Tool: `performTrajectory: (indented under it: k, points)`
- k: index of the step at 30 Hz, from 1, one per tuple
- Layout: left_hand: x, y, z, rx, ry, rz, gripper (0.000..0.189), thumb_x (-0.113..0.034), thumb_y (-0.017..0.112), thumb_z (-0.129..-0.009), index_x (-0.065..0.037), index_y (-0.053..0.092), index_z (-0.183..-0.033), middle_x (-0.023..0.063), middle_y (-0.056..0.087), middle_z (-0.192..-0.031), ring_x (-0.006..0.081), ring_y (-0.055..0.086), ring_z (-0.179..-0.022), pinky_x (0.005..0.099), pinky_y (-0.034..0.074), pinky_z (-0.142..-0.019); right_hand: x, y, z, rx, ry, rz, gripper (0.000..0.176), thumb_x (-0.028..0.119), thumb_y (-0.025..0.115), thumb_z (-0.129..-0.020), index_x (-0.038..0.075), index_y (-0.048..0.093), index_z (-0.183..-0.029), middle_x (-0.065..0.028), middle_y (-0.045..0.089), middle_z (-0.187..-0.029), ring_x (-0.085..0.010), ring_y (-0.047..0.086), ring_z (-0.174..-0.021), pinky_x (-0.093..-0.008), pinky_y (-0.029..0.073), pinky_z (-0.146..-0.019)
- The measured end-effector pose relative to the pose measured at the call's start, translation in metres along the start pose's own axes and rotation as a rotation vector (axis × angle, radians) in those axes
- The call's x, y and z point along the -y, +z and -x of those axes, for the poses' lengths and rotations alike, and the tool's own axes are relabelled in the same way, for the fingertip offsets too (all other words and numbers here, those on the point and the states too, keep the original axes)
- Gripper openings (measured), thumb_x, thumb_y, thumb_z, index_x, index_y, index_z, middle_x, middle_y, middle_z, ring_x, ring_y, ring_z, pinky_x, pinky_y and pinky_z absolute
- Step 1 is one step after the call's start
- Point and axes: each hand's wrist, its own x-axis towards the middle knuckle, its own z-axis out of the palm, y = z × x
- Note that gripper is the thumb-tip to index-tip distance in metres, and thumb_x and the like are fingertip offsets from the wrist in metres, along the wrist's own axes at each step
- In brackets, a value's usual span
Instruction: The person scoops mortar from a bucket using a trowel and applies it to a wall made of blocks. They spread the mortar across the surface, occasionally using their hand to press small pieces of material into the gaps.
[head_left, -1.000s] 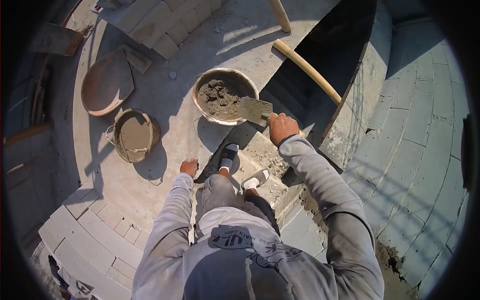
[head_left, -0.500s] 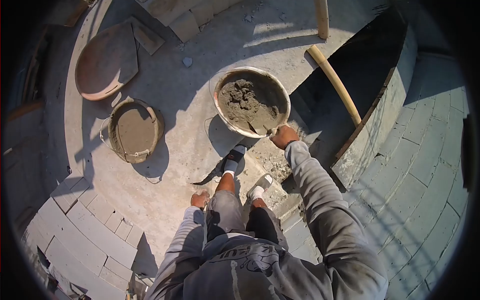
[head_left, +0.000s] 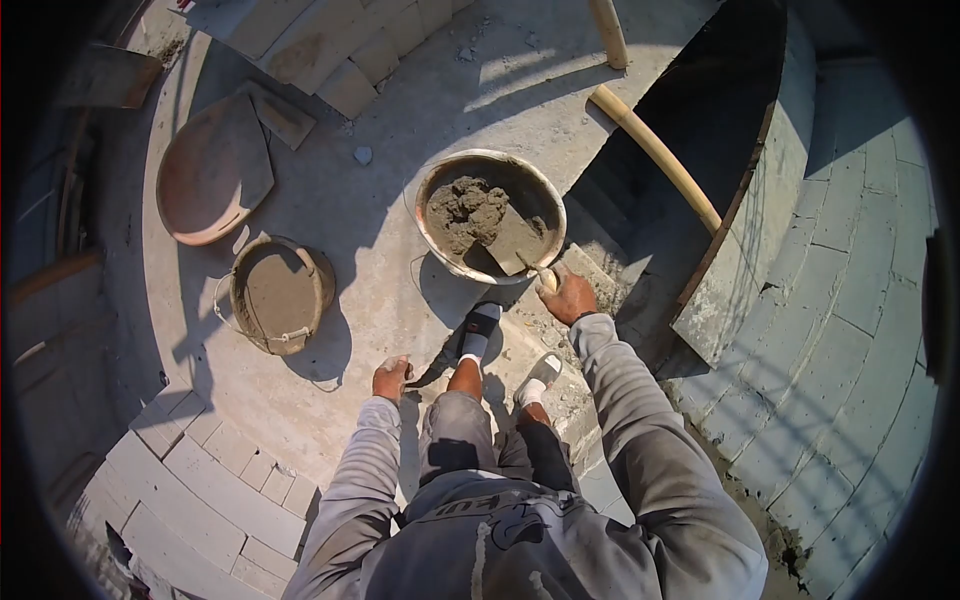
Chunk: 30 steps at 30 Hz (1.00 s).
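Observation:
My right hand (head_left: pixel 568 296) grips the pale handle of a trowel (head_left: pixel 514 244). Its flat blade lies inside the near right side of a round bucket (head_left: pixel 551 189), against grey mortar (head_left: pixel 468 212) heaped toward the left. My left hand (head_left: pixel 391 378) hangs low beside my left knee with its fingers curled. Whether anything is in those fingers cannot be made out; a dark streak lies close by on the floor. Left of the mortar bucket stands a second bucket (head_left: pixel 325 283) holding smooth grey contents, its wire handle folded down.
A shallow reddish basin (head_left: pixel 205 185) lies at upper left with a board (head_left: pixel 280 115) beside it. Pale blocks (head_left: pixel 235 490) are stacked at lower left. A dark pit (head_left: pixel 700 130) opens on the right, crossed by a bamboo pole (head_left: pixel 660 155). Rubble lies near my feet.
My right hand has shifted with the trowel, and more of its blade now shows above the mortar. My left hand has risen slightly. The whole view has shifted a little.

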Motion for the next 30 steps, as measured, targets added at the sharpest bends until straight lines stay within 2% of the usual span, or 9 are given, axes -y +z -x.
performTrajectory:
  k: [4, 9, 13, 16, 17, 21, 25, 27, 30]
  points:
    - [0.011, -0.018, -0.009, -0.004, -0.006, -0.118, 0.031, -0.027, 0.057, -0.088, 0.000, 0.061, -0.102, 0.0084, 0.065, -0.078, 0.0165, 0.062, -0.063, 0.0276, 0.041, -0.048, -0.002, -0.028, 0.060, -0.104, -0.020, 0.045, 0.051, 0.035, 0.067, -0.074, 0.006, 0.054, -0.114, -0.0221, 0.064, -0.089, -0.0385, 0.062, -0.084, -0.0449, 0.049, -0.073]
    - [-0.028, 0.002, -0.009, 0.034, 0.064, -0.263, 0.033, -0.034, 0.054, -0.088, -0.007, 0.061, -0.104, 0.0073, 0.066, -0.085, 0.0164, 0.065, -0.069, 0.0272, 0.038, -0.047, -0.011, -0.070, 0.182, -0.334, 0.037, 0.100, 0.044, 0.031, 0.068, -0.073, 0.007, 0.055, -0.107, -0.0173, 0.062, -0.087, -0.0366, 0.061, -0.080, -0.0435, 0.049, -0.069]
    - [-0.088, 0.055, -0.029, 0.153, 0.139, -0.392, 0.030, -0.032, 0.055, -0.088, -0.007, 0.059, -0.105, 0.0088, 0.067, -0.086, 0.0175, 0.065, -0.066, 0.0279, 0.037, -0.043, -0.031, -0.095, 0.282, -0.504, 0.143, 0.069, 0.038, 0.026, 0.069, -0.070, 0.009, 0.057, -0.101, -0.0152, 0.061, -0.085, -0.0345, 0.061, -0.079, -0.0431, 0.049, -0.067]
    - [-0.142, 0.112, -0.029, 0.277, 0.241, -0.414, 0.021, -0.029, 0.057, -0.088, -0.008, 0.058, -0.093, 0.0050, 0.063, -0.071, 0.0150, 0.060, -0.053, 0.0247, 0.030, -0.036, -0.035, -0.107, 0.347, -0.646, 0.121, 0.058, 0.034, 0.025, 0.070, -0.068, 0.009, 0.057, -0.096, -0.0134, 0.060, -0.080, -0.0334, 0.060, -0.075, -0.0426, 0.048, -0.065]
    - [-0.160, 0.137, -0.016, 0.288, 0.268, -0.341, 0.022, -0.021, 0.056, -0.091, -0.001, 0.057, -0.083, 0.0053, 0.056, -0.062, 0.0117, 0.045, -0.044, 0.0267, 0.038, -0.041, -0.036, -0.106, 0.365, -0.685, 0.177, 0.059, 0.034, 0.025, 0.070, -0.068, 0.009, 0.057, -0.096, -0.0134, 0.060, -0.080, -0.0334, 0.060, -0.075, -0.0426, 0.048, -0.065]
    - [-0.195, 0.209, -0.018, 0.475, 0.411, -0.484, 0.025, -0.023, 0.053, -0.092, 0.000, 0.058, -0.088, 0.0055, 0.056, -0.063, 0.0119, 0.047, -0.046, 0.0260, 0.039, -0.042, -0.028, -0.099, 0.421, -0.874, 0.298, 0.017, 0.035, 0.027, 0.072, -0.070, 0.006, 0.057, -0.094, -0.0127, 0.059, -0.084, -0.0321, 0.061, -0.077, -0.0390, 0.050, -0.064]
    - [-0.186, 0.263, 0.015, 0.649, 0.349, -0.547, 0.029, -0.024, 0.053, -0.092, 0.003, 0.058, -0.101, 0.0066, 0.058, -0.069, 0.0139, 0.053, -0.053, 0.0264, 0.044, -0.048, -0.036, -0.079, 0.446, -0.999, 0.476, -0.102, 0.035, 0.031, 0.071, -0.073, 0.006, 0.058, -0.095, -0.0141, 0.061, -0.083, -0.0329, 0.061, -0.078, -0.0408, 0.050, -0.065]
    - [-0.158, 0.282, 0.009, 0.686, 0.387, -0.662, 0.025, -0.034, 0.053, -0.089, -0.009, 0.056, -0.092, 0.0049, 0.060, -0.073, 0.0156, 0.057, -0.056, 0.0269, 0.036, -0.042, -0.043, -0.082, 0.454, -1.013, 0.563, -0.152, 0.037, 0.033, 0.069, -0.074, 0.006, 0.058, -0.096, -0.0159, 0.063, -0.083, -0.0348, 0.062, -0.080, -0.0429, 0.049, -0.068]
    - [-0.131, 0.299, 0.036, 0.742, 0.416, -0.898, 0.035, -0.036, 0.054, -0.089, -0.007, 0.057, -0.107, 0.0068, 0.064, -0.082, 0.0177, 0.061, -0.063, 0.0280, 0.039, -0.046, -0.044, -0.104, 0.479, -0.956, 0.649, -0.167, 0.038, 0.032, 0.069, -0.073, 0.005, 0.058, -0.097, -0.0162, 0.063, -0.084, -0.0349, 0.062, -0.081, -0.0425, 0.049, -0.069]
